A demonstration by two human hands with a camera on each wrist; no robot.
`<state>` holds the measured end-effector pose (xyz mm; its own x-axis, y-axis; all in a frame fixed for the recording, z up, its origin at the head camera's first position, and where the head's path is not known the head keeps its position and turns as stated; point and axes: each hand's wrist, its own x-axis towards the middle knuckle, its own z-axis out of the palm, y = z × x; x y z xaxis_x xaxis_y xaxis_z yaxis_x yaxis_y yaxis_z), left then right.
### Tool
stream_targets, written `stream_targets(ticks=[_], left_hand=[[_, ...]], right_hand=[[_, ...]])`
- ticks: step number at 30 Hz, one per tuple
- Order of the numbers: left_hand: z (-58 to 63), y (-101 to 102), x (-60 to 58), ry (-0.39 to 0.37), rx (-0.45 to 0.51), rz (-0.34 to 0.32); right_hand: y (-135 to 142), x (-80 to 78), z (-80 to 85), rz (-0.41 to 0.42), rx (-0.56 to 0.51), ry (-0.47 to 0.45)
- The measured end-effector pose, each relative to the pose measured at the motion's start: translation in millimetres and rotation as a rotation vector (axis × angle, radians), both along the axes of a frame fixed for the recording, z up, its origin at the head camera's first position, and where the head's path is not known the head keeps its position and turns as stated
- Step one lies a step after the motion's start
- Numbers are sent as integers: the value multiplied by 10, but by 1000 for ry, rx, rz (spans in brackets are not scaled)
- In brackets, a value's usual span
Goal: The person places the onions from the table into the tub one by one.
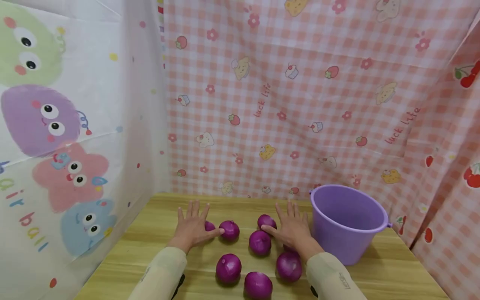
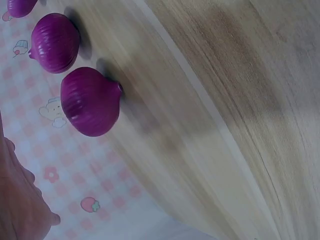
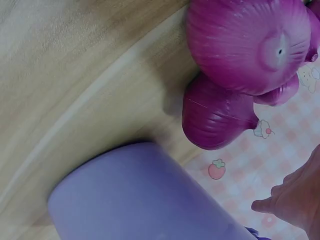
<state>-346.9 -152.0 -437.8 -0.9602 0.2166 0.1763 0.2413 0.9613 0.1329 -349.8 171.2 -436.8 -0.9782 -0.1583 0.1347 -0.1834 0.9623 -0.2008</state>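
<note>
Onions [image 1: 260, 243] lie near widely spread, empty fingers [image 1: 190, 208], mostly between left hand [image 1: 192, 227] and right hand [image 1: 293, 228].

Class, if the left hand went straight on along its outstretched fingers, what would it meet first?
The left hand would probably first meet the hanging pink-and-white checked fabric curtain, though how far off it is stays unclear.

The left hand [image 1: 192, 230] partly hides one purple onion [image 1: 208, 226].

Head view bright; wrist views dimmer; shadows soft.
</note>
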Motion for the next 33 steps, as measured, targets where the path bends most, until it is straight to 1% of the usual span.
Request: stream_targets(ticks=[7,11,17,23,28,33], left_hand=[[56,11,21,-6,-13,-1],[61,9,20,0,-28,4],[86,29,21,19,-50,-2],[123,46,20,20,-55,-4],[157,59,16,12,-41,-6],[209,74,2,7,-48,-9]], right_hand=[[-50,45,142,33,29,35],[-88,73,220,59,26,49],[-95,59,312,71,28,86],[-48,82,442,85,53,119],[19,121,541,99,42,140],[121,142,603,78,33,169]])
